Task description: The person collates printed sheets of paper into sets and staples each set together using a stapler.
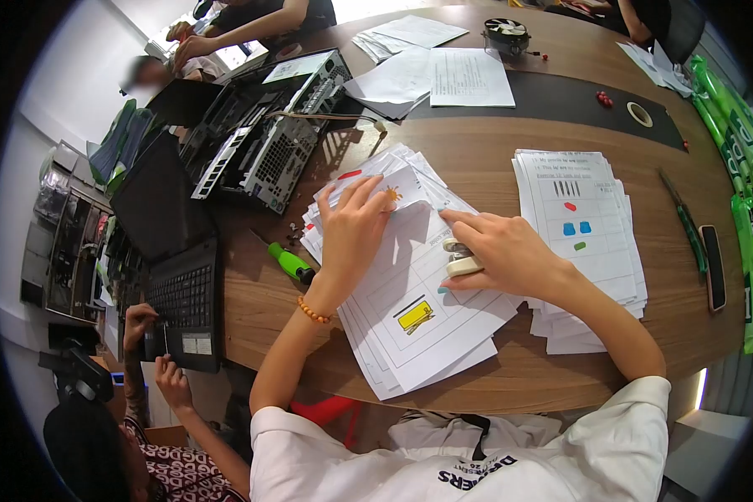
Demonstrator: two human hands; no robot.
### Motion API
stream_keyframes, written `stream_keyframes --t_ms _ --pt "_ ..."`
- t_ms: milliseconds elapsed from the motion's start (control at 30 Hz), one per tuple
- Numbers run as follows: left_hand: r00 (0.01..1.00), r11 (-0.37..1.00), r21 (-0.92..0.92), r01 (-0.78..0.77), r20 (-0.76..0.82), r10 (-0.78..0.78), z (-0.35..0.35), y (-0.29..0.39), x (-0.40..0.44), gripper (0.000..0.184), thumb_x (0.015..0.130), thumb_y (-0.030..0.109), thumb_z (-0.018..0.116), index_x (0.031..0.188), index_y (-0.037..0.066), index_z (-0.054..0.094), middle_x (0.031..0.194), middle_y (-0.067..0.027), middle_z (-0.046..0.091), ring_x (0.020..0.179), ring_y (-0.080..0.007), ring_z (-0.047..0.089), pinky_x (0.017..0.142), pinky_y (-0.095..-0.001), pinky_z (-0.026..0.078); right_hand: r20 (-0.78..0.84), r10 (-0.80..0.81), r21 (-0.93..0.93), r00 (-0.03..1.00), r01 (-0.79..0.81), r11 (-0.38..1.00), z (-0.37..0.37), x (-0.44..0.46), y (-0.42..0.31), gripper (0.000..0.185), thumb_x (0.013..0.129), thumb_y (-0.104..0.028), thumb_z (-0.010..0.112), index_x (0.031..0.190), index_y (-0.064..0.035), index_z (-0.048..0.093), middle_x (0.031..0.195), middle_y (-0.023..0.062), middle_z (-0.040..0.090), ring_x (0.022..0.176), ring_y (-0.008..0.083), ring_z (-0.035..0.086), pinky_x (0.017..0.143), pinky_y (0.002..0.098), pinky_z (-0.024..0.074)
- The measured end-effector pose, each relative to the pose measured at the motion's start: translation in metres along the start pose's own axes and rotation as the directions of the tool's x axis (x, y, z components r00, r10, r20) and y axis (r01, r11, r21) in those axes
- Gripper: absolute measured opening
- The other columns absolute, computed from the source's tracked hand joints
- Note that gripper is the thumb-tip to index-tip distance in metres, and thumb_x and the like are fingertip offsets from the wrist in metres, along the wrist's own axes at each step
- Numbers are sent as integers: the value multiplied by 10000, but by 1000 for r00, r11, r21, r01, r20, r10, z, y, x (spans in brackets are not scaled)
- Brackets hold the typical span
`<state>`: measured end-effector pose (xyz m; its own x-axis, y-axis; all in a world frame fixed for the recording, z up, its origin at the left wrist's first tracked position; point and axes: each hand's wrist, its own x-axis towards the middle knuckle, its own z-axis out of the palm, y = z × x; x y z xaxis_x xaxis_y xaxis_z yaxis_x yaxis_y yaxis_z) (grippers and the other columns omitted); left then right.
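With right hand [504,255], gripping a stapler [462,262] at two o'clock on the paper pile [414,284]; with left hand [354,224], touching that pile at eleven o'clock, bending fingers, pinching impossible to tell.

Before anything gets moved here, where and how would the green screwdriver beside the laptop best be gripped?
Probably around its thick green handle, from above and the near side: the screwdriver lies flat, handle end nearer, thin shaft pointing away. The left hand is closest.
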<state>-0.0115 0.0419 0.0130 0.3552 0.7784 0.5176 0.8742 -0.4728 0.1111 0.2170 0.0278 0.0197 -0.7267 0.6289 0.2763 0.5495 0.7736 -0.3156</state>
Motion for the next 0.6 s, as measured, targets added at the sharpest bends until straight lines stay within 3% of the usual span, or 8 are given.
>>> stream_keyframes --t_ms 67,167,300,367,400,500,567,600 --pt "996 1000 6 -29 -80 30 -4 3 -1 120 723 53 642 805 99 568 996 -46 617 962 -197 558 926 -415 304 -27 1 -5 1000 -1 1000 1 0 -1 533 715 -466 664 843 34 532 1212 155 516 920 269 592 746 334 501" --pt "991 992 -74 -102 -98 95 1 -6 -4 182 725 50 637 893 96 584 893 -42 587 875 -182 554 907 -402 307 -8 20 -7 1000 -20 1000 0 0 -2 532 712 -464 666 845 33 533 1213 153 515 919 266 592 745 331 503" --pt "996 991 -104 -85 -50 80 0 -1 -2 316 723 30 627 1030 71 560 822 -40 547 808 -191 534 865 -390 314 -30 2 -7 1000 -2 1000 3 0 -1 535 709 -465 668 849 34 534 1207 150 520 913 262 593 738 327 504" --pt "992 990 66 -123 9 123 1 -2 0 432 726 23 620 1142 30 501 796 -40 536 779 -198 526 815 -375 304 -40 -2 -14 999 2 1000 2 0 -1 533 704 -460 675 852 33 536 1203 150 523 911 260 594 734 322 506" --pt "992 990 67 -124 11 123 1 -3 1 432 726 23 620 1142 30 501 796 -40 536 779 -198 526 815 -375 304 -41 -2 -12 999 1 1000 3 0 -2 533 704 -460 675 852 33 536 1203 150 523 911 260 594 734 322 506" --pt "993 996 86 -24 121 13 0 -6 10 459 725 52 633 1162 30 494 778 -49 540 788 -212 534 785 -364 287 -29 6 -11 1000 -6 1000 4 0 -2 538 695 -455 683 861 36 538 1200 151 525 913 261 595 738 323 507" --pt "910 990 88 107 392 -133 -6 -5 22 435 723 84 646 1138 50 521 794 -70 558 801 -222 544 779 -363 273 -19 2 -9 1000 -3 1000 3 0 -2 541 692 -448 687 870 42 539 1197 154 526 912 264 596 739 326 506" --pt "912 991 89 105 388 -131 -7 -6 24 435 723 84 646 1138 50 521 794 -70 558 801 -222 544 779 -363 273 -22 1 -13 1000 -1 1000 4 -1 -2 541 692 -448 687 870 42 539 1197 154 526 912 264 596 739 326 506"
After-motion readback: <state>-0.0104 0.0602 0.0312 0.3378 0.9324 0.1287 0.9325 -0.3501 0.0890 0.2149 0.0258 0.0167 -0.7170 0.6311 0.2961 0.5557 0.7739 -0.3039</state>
